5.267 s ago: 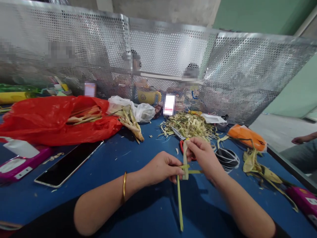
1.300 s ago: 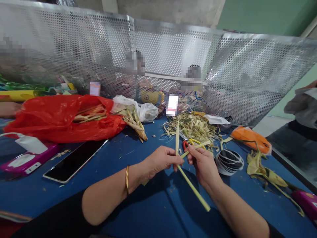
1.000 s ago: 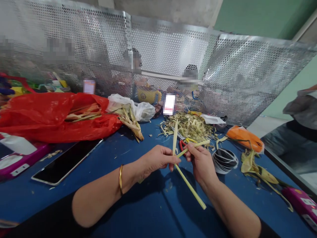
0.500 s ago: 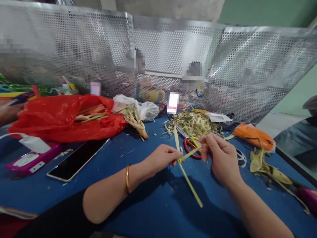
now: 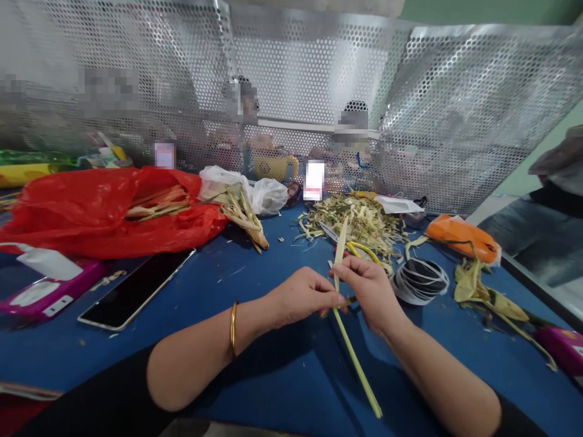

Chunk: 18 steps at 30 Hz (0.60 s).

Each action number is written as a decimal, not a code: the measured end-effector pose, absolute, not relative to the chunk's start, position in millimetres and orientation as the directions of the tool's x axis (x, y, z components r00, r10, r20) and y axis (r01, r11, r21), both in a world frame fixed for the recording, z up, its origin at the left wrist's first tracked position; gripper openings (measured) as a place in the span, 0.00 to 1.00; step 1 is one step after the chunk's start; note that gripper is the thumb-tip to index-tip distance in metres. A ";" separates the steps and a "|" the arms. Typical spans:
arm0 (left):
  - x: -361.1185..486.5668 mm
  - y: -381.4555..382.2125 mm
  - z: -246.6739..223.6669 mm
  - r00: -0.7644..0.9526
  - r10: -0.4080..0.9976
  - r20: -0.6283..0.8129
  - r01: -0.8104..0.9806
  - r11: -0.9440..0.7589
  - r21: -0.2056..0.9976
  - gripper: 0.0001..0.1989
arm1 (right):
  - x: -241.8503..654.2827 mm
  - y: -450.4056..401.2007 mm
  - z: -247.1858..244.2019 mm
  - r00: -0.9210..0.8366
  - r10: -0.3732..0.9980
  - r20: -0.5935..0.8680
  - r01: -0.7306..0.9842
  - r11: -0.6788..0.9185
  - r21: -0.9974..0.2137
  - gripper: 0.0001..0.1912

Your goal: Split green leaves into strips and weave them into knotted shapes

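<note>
A long pale-green strip of dried leaf (image 5: 357, 363) runs between my hands, its flat wide end pointing up and its narrow end hanging toward me. My left hand (image 5: 307, 292), with a gold bangle on the wrist, pinches the strip near its middle. Just above, my right hand (image 5: 371, 288) is closed on the strip's wider upper part with thumb and fingers. A second, short strip shows partly between the hands; most of it is hidden by fingers. Scissors (image 5: 362, 247) with yellow and red handles lie behind my right hand, partly covered.
A heap of leaf shreds (image 5: 359, 221) lies behind the scissors. To the right are a spool of white cord (image 5: 419, 282), an orange packet (image 5: 462, 237) and dried leaves (image 5: 483, 297). At left are a red bag (image 5: 104, 212), a phone (image 5: 139, 291) and a purple power strip (image 5: 54, 291). A perforated metal screen (image 5: 314, 73) stands behind.
My right hand has come left and closed on the upper part of the long strip, letting the white cord spool show. My left hand keeps its pinch. The view has shifted slightly.
</note>
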State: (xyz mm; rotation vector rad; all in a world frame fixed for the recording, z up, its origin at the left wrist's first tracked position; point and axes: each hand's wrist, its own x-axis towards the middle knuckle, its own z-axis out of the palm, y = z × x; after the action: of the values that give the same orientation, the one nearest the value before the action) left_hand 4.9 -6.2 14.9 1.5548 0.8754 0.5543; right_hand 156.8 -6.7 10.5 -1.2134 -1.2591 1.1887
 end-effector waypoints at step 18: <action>-1.9 1.6 22.4 0.517 0.825 -0.229 0.130 0.189 0.973 0.15 | 184.1 7.9 14.6 -0.221 0.920 0.325 0.585 0.392 -0.710 0.06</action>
State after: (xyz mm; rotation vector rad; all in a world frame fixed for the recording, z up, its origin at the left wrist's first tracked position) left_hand -1.9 1.6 22.4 1.3130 0.9372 0.6061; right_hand 184.1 7.9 14.6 -1.2909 -1.9197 0.5807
